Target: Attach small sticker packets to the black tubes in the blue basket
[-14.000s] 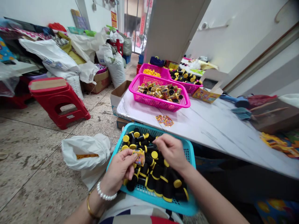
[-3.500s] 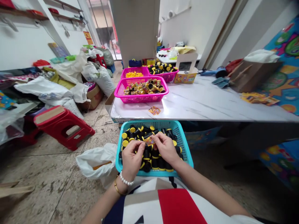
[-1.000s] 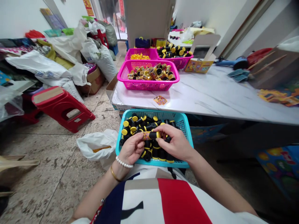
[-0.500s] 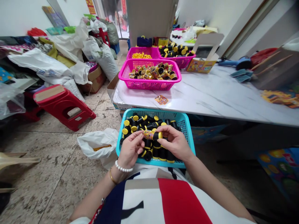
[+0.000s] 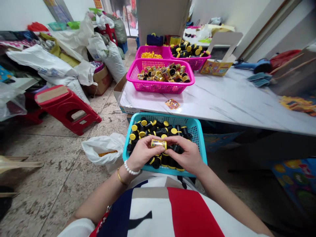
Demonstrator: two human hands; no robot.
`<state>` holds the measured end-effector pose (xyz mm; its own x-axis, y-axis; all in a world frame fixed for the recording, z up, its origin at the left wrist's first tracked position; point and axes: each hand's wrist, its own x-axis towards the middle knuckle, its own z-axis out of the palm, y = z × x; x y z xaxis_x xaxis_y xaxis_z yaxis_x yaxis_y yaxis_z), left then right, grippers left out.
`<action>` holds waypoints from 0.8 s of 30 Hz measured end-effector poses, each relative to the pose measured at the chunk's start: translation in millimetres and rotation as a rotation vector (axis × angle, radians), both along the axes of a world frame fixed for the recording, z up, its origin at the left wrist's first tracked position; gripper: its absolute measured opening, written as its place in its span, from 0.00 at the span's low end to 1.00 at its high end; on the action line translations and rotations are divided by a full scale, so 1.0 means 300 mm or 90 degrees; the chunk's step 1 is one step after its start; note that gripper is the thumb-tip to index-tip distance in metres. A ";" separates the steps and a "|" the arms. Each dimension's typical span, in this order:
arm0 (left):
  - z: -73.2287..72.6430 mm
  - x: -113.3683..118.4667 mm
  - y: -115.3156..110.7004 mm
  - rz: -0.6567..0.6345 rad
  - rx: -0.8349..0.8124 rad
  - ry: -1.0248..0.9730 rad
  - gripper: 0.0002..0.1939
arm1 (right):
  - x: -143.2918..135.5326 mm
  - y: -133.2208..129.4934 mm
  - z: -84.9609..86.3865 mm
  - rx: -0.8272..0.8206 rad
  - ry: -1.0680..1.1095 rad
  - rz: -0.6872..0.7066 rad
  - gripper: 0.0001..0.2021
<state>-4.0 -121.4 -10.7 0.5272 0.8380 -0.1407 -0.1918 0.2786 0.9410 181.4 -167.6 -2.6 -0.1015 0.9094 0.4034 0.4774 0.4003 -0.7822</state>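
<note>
A small cylinder (image 5: 158, 144) with a colourful printed label wrapped around it and a yellow end lies sideways between my fingertips. My left hand (image 5: 142, 152) pinches its left part, thumb below. On its yellow right end are the fingers of my right hand (image 5: 185, 152). Both hands are over a turquoise basket (image 5: 202, 149) holding several black cylinders with yellow caps (image 5: 165, 160). Behind it, on the white table, a pink basket (image 5: 160, 88) holds several labelled cylinders (image 5: 168, 74). Flat labels (image 5: 172, 104) lie near the table edge.
Farther back stand pink baskets with yellow parts (image 5: 151, 55) and black cylinders (image 5: 189, 49), beside a printed box (image 5: 216, 68). An open white bag (image 5: 103, 148) is left of the turquoise basket. A red stool (image 5: 66, 107) and full sacks are at the left.
The label now wraps around the cylinder, covering its black body. My left hand has moved right along it, and the hands are closer together. The view has shifted slightly.
</note>
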 end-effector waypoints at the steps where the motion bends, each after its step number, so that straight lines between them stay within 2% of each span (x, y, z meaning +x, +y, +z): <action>1: -0.001 0.005 -0.001 -0.003 -0.001 -0.004 0.17 | 0.002 0.000 0.004 0.026 -0.019 -0.001 0.16; 6: -0.010 0.003 -0.010 -0.014 0.013 0.009 0.19 | 0.002 0.001 0.002 0.096 -0.031 -0.017 0.15; 8: -0.009 0.002 -0.015 0.024 0.083 0.040 0.16 | -0.010 0.005 -0.017 0.051 0.020 -0.012 0.13; 10: -0.004 0.003 -0.015 0.065 0.156 0.074 0.14 | -0.025 0.014 -0.036 -0.042 0.126 -0.002 0.13; 12: 0.003 0.004 -0.005 0.065 0.168 0.092 0.14 | -0.036 0.025 -0.045 -0.127 0.220 0.006 0.13; 16: 0.013 0.000 0.026 -0.033 0.060 0.068 0.19 | -0.028 0.035 -0.028 -0.145 0.212 0.058 0.16; 19: 0.006 -0.003 0.031 -0.072 -0.020 0.009 0.21 | -0.009 0.035 -0.020 -0.151 0.225 0.121 0.13; 24: -0.040 -0.001 0.011 -0.140 -0.142 -0.138 0.23 | -0.010 0.030 -0.045 -0.098 0.355 0.098 0.09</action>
